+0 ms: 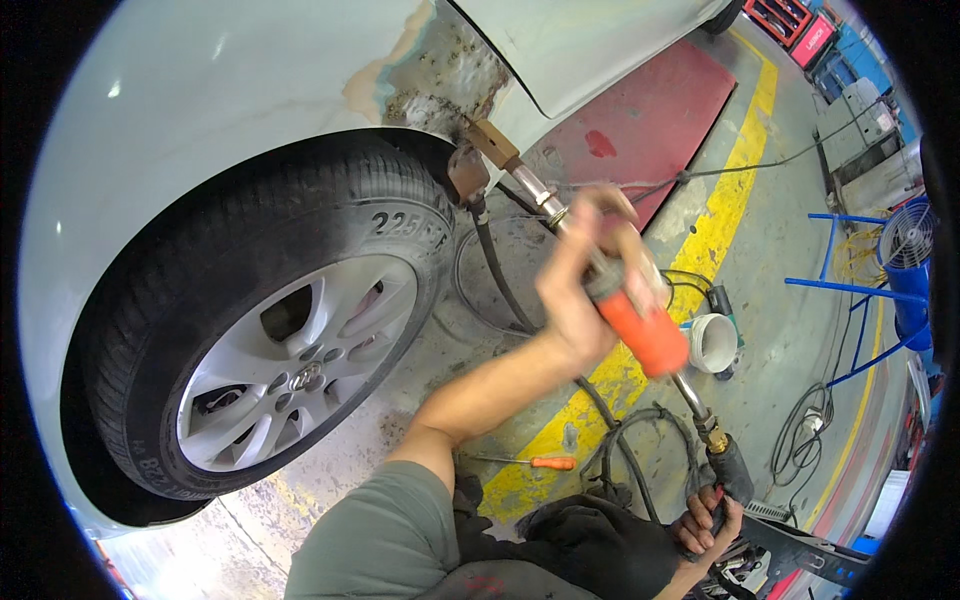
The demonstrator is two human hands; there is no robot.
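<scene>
A slide hammer puller slants from the car's fender down to the lower right. Its brown metal block (pixel 491 143) meets the bare, scorched metal patch (pixel 450 75) beside the wheel arch. My left hand (pixel 585 285), smeared by motion, wraps round the sliding weight, whose orange-red end (pixel 645 325) shows below the fingers. Lower down, my right hand (pixel 705 525) grips the black rear handle (pixel 730 470), where the steel rod ends in a brass fitting. Next to the block, a brown metal piece (pixel 467 172) on a thick black cable (pixel 490 250) sits at the wheel arch edge.
The tyre (pixel 270 200) and silver wheel (pixel 300 365) fill the left. An orange-handled screwdriver (pixel 552 463) lies on the floor near my left arm. Beyond the puller stand a white bucket (pixel 712 343) and a blue fan (pixel 908 240). Cables (pixel 640 440) loop across the yellow line.
</scene>
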